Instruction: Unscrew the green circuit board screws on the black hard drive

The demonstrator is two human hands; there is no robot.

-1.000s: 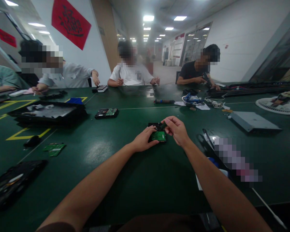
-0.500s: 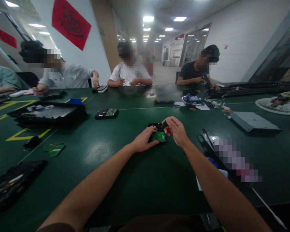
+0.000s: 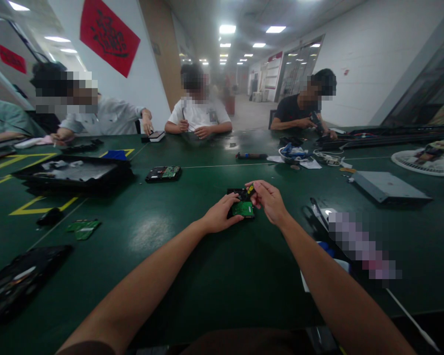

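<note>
Green-board drive [image 3: 243, 209] unmoved | right hand [image 3: 269, 201] lower | left hand [image 3: 219, 215] steady

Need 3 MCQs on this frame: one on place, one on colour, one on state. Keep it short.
1. Where does the second hard drive lie relative to the one under the hands?
A. farther away, to the left
B. nearer the camera, to the right
C. stacked on top of it

2. What colour is the circuit board on the hard drive under the hands?
A. red
B. green
C. white

3. What is the right hand doing?
A. lying flat and open on the table
B. gripping a small tool with a yellow and black handle
C. holding a sheet of paper

Answers
1. A: it lies alone on the green table, beyond and left of the left hand.
2. B: the board shows green between the two hands.
3. B: the fingers close around the screwdriver over the drive.
</note>
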